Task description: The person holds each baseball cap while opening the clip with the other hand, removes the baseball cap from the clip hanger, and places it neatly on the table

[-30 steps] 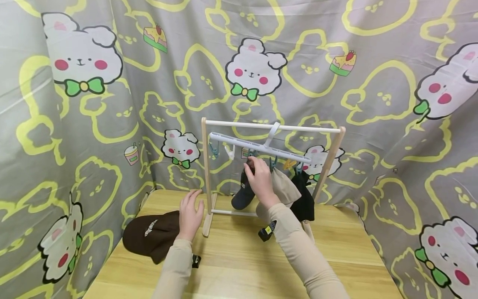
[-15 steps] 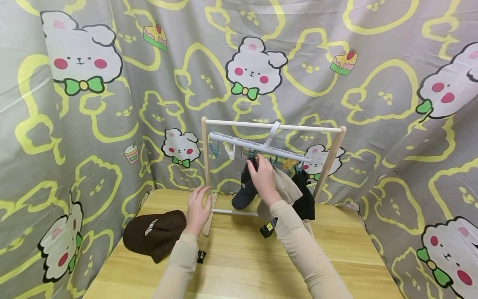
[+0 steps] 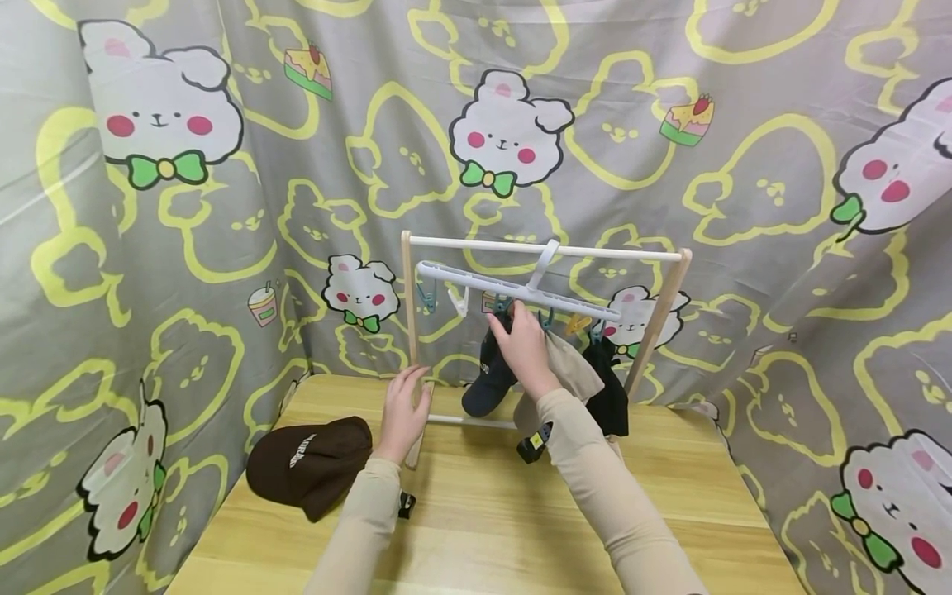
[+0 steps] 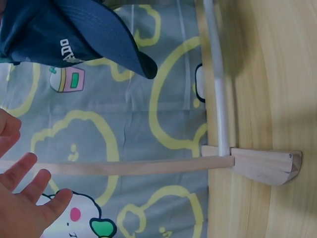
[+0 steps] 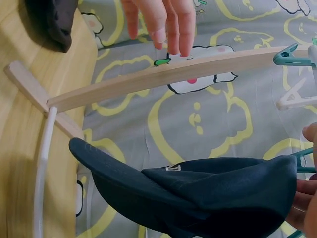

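A navy cap [image 3: 487, 384] with white lettering hangs brim-down from a teal clip [image 5: 303, 159] on the grey hanger [image 3: 476, 285]. My right hand [image 3: 524, 347] is at the top of this cap, its fingers against the cap's edge beside the clip. The thumb lies on the other side of the clip; whether they pinch is partly hidden. My left hand [image 3: 403, 413] is raised beside the rack's left post, holding nothing, fingers spread in the left wrist view. A brown cap [image 3: 308, 467] lies on the table to its left.
The hanger hooks over the white top bar of a wooden rack [image 3: 658, 322]. A beige hat [image 3: 573, 368] and a black cloth item [image 3: 608, 397] hang to the right. Other clips include a white clip [image 3: 459, 302] and a yellow clip [image 3: 576, 324]. Patterned curtain [image 3: 610, 140] encloses the table [image 3: 483, 529].
My left hand has moved right, away from the brown cap and up to the rack's left post. My right hand has shifted slightly right and up; the navy cap still hangs.
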`<state>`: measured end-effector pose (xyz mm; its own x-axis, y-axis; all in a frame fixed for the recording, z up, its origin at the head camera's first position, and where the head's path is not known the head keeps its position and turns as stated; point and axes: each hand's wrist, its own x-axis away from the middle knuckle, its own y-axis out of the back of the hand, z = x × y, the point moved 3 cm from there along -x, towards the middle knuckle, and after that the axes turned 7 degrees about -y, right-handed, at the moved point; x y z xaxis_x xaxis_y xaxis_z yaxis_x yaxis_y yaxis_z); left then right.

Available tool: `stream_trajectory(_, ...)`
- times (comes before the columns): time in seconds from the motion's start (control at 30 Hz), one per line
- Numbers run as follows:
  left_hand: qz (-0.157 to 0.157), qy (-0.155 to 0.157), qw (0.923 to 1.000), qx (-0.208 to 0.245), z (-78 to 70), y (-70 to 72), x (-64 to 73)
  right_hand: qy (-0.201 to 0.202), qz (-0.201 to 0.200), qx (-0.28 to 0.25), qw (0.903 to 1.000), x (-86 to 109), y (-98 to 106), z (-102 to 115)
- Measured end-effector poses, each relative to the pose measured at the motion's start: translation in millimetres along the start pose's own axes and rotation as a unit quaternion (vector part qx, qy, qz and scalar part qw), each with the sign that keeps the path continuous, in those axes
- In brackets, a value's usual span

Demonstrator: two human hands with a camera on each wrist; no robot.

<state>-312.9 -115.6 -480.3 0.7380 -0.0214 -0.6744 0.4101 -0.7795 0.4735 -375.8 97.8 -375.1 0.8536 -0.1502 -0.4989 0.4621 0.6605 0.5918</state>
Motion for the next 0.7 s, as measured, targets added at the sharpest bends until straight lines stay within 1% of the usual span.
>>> stream_trajectory(0.13, 0.002, -0.008, 1.0000, 0.001, -0.7, -3.0, -0.9, -0.009, 0.015, -0.015, 0.9997, -2.3, -0.7, 0.1)
stream_trajectory(0.43, 0.010, -0.014, 0.9998, -0.001, -2.4, -11.2, -7.0, -0.027, 0.018, -0.082, 0.9961, -6.3, -1.3, -0.5)
stream_trajectory(0.7, 0.038, 0.001, 0.9993, -0.002, -6.3, -20.0, -13.9, -0.035, 0.015, -0.126, 0.9914, -6.1, -1.6, -0.7)
